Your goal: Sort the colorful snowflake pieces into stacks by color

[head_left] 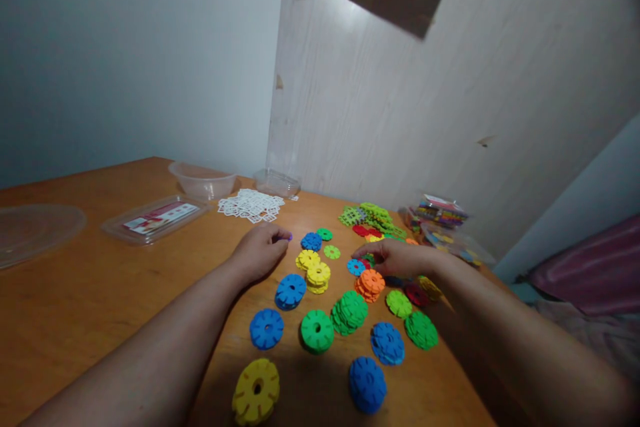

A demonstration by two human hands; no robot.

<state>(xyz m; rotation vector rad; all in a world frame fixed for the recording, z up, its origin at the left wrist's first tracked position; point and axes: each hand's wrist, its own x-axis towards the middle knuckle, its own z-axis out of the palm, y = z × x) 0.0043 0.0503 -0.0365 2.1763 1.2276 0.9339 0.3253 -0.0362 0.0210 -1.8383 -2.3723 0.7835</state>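
Note:
On a wooden table (75,294) lie stacks of slotted plastic discs: blue (267,328), green (317,331), yellow (256,391), orange (371,283). My left hand (260,250) rests on the table with fingers curled, pinching a small purple piece (289,236) at its fingertips, just left of a blue disc stack (311,241). My right hand (395,257) lies palm down with fingers bent over a blue disc (356,267) and some red and green ones; what it holds is hidden.
White square pieces (251,205) lie in a heap behind. Clear plastic bowl (203,180), small clear tub (277,182), flat lidded tray (156,217) and a round lid (35,230) stand at the left. Green squares (370,217) and a box of coloured pieces (440,210) sit by the wall.

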